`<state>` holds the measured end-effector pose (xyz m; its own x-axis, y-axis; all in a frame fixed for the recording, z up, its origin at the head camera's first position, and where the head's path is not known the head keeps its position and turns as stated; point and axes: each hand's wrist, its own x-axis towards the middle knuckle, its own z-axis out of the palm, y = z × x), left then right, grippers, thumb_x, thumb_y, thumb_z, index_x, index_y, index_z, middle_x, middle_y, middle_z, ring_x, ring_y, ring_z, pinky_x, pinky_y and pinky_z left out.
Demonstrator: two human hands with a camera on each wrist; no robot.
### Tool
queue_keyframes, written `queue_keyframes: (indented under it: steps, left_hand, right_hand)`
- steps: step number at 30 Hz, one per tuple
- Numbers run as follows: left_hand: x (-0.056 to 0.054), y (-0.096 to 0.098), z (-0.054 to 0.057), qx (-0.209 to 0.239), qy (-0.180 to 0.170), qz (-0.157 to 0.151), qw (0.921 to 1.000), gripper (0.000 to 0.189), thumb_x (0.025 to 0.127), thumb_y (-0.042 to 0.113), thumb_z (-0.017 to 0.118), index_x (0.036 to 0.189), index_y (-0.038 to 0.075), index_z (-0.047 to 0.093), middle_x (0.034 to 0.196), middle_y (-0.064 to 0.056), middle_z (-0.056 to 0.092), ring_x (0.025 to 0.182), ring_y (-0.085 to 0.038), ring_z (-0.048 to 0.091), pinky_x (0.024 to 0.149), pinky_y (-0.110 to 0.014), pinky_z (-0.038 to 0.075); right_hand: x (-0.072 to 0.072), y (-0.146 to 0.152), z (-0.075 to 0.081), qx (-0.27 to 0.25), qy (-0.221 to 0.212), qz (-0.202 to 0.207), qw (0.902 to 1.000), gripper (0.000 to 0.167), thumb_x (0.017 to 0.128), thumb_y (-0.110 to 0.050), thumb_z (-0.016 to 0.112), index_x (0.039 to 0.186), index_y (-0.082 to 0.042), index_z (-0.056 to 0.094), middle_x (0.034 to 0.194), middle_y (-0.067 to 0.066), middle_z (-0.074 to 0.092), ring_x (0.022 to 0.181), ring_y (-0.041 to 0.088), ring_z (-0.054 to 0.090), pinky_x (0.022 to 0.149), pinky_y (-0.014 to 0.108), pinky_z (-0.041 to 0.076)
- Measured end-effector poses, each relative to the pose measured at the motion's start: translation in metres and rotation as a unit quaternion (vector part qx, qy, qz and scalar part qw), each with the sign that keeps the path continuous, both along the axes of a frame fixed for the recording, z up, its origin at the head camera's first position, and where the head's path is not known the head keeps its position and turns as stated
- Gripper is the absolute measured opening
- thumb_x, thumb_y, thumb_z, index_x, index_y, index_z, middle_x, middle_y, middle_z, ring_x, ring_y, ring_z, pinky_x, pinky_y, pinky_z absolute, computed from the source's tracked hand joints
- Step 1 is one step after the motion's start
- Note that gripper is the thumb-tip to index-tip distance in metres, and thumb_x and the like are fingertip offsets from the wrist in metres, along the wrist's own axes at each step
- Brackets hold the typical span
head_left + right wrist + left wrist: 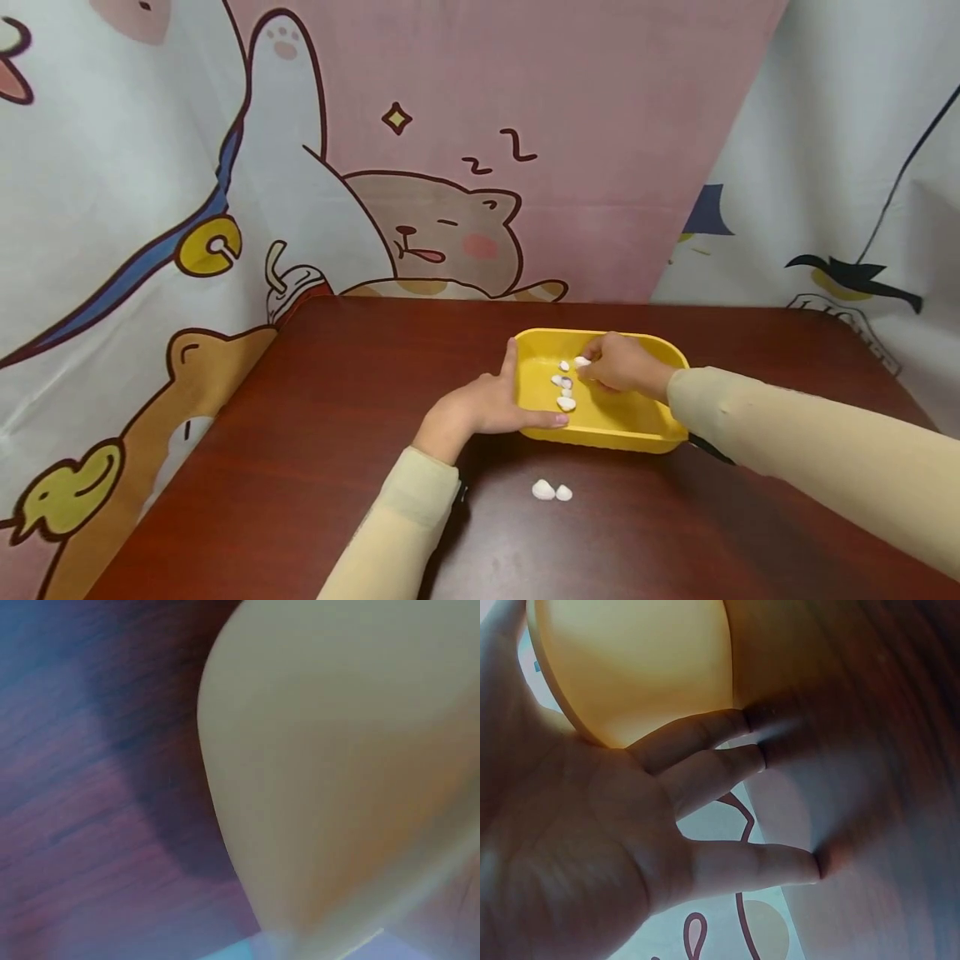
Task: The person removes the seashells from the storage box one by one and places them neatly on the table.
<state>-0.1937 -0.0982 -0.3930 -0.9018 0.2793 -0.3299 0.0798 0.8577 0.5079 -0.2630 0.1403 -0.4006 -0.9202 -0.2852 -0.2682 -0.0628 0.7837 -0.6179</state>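
Note:
A yellow tray [622,439] stands on the table with several small white seashells [566,404] inside, mostly toward its left half. My left hand [483,406] lies against the tray's left end, its thumb along the near rim. In the left wrist view, straight, spread fingers [705,739] reach down beside the tray's outer wall [637,667]. Inside the tray my right hand [626,364] pinches a white seashell [582,362] between thumb and fingers. The right wrist view shows the tray's wall [300,765] close up, without the fingertips.
Two white seashells [543,490] lie side by side on the dark brown table [337,400], in front of the tray. Behind the table hangs a cartoon-printed cloth [600,167], which also covers the left and right sides.

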Motion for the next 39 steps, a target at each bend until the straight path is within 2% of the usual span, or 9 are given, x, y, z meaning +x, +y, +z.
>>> queue_keyframes:
  steps: [6, 12, 21, 25, 30, 34, 39]
  left_hand:
    - [0.001, 0.001, 0.000, -0.002, 0.002, -0.004, 1.0000, 0.142, 0.078, 0.087, 0.070, 0.171, 0.022, -0.016, 0.158, -0.027, 0.053, 0.138, -0.036, 0.061, 0.113, -0.050, 0.050]
    - [0.003, -0.001, -0.002, 0.004, -0.002, 0.004, 1.0000, 0.143, 0.077, 0.086, 0.071, 0.171, 0.021, -0.015, 0.154, -0.027, 0.056, 0.135, -0.036, 0.063, 0.110, -0.051, 0.051]
    - [0.003, 0.001, -0.002, 0.012, 0.008, 0.000, 0.9999, 0.143, 0.078, 0.085, 0.071, 0.171, 0.018, -0.013, 0.155, -0.027, 0.056, 0.134, -0.037, 0.064, 0.110, -0.050, 0.051]
    - [0.003, 0.001, -0.001, 0.007, 0.007, 0.000, 1.0000, 0.142, 0.078, 0.086, 0.071, 0.171, 0.019, -0.013, 0.155, -0.027, 0.055, 0.135, -0.037, 0.064, 0.111, -0.050, 0.051]
    - [0.003, -0.001, -0.002, 0.005, 0.007, -0.001, 1.0000, 0.142, 0.078, 0.086, 0.071, 0.172, 0.020, -0.013, 0.152, -0.027, 0.058, 0.132, -0.037, 0.065, 0.110, -0.050, 0.051]
    - [0.003, 0.000, -0.002, 0.007, 0.005, -0.003, 1.0000, 0.143, 0.078, 0.085, 0.071, 0.171, 0.018, -0.013, 0.154, -0.030, 0.055, 0.134, -0.038, 0.064, 0.110, -0.051, 0.051]
    - [0.003, 0.001, -0.002, 0.002, 0.007, -0.004, 1.0000, 0.143, 0.078, 0.085, 0.071, 0.171, 0.019, -0.013, 0.157, -0.029, 0.053, 0.137, -0.039, 0.063, 0.111, -0.051, 0.051]
  right_hand:
    - [0.004, 0.003, 0.019, -0.002, 0.011, 0.005, 0.9999, 0.029, 0.103, -0.014, 0.069, 0.123, 0.007, 0.072, 0.080, 0.012, 0.073, 0.066, 0.015, 0.067, 0.068, 0.031, 0.062]
    - [0.008, 0.008, 0.037, -0.022, 0.022, -0.004, 0.9995, 0.037, 0.106, -0.014, 0.066, 0.137, 0.006, 0.066, 0.096, 0.018, 0.076, 0.076, 0.020, 0.071, 0.081, 0.039, 0.065]
    - [0.025, 0.013, 0.055, -0.109, 0.026, -0.047, 0.9926, 0.033, 0.104, -0.014, 0.070, 0.132, 0.003, 0.067, 0.112, 0.021, 0.072, 0.086, 0.021, 0.076, 0.080, 0.034, 0.065]
    - [0.034, 0.014, 0.056, -0.120, 0.018, -0.046, 0.9915, 0.034, 0.102, -0.013, 0.073, 0.132, 0.002, 0.067, 0.110, 0.018, 0.071, 0.085, 0.017, 0.075, 0.082, 0.034, 0.065]
    - [0.048, 0.016, 0.053, -0.131, 0.021, -0.033, 0.9906, 0.038, 0.099, -0.013, 0.076, 0.131, 0.003, 0.068, 0.104, 0.015, 0.073, 0.084, 0.021, 0.074, 0.084, 0.038, 0.065]
    - [0.062, 0.017, 0.049, -0.165, 0.016, -0.031, 0.9856, 0.042, 0.097, -0.011, 0.078, 0.133, 0.005, 0.065, 0.101, 0.014, 0.072, 0.084, 0.023, 0.074, 0.083, 0.040, 0.065]
    - [0.083, 0.017, 0.043, -0.205, 0.013, -0.042, 0.9777, 0.040, 0.096, -0.009, 0.079, 0.129, 0.007, 0.064, 0.098, 0.013, 0.072, 0.082, 0.025, 0.075, 0.080, 0.039, 0.065]
